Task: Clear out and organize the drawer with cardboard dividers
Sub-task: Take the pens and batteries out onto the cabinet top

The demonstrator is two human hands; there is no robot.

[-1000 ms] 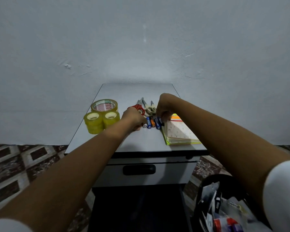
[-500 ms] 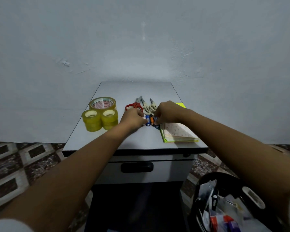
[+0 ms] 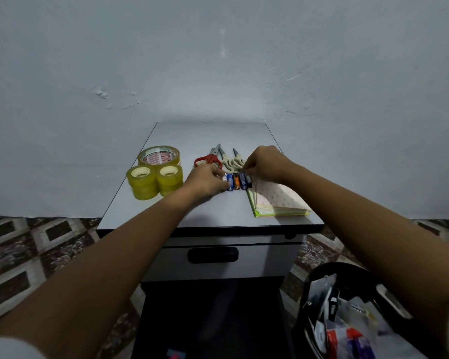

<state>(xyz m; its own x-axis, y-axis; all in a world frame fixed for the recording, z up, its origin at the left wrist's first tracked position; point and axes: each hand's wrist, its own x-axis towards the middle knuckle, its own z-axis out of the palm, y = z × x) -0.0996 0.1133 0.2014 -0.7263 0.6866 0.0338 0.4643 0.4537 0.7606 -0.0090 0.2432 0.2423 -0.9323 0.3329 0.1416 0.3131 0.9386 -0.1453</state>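
Note:
A short row of batteries [image 3: 236, 181], blue, orange and dark, lies on the grey cabinet top [image 3: 213, 136]. My left hand [image 3: 205, 181] pinches the leftmost battery with curled fingers. From the other side my right hand [image 3: 263, 163] pinches the rightmost battery in the row. Behind them lie red-handled scissors [image 3: 209, 159] and two cream-handled scissors [image 3: 231, 160]. The cabinet's drawer [image 3: 213, 255], with a black recessed handle, is closed. No cardboard dividers are in view.
Three yellow tape rolls [image 3: 154, 174] stand at the left of the top. A dotted notepad stack [image 3: 278, 200] lies at the right front. A black bin [image 3: 347, 314] full of scraps sits on the tiled floor at lower right. A white wall rises behind.
My right hand came off the notepad and moved left onto the batteries. Both hands have closed in on the row from either side and pushed the batteries together.

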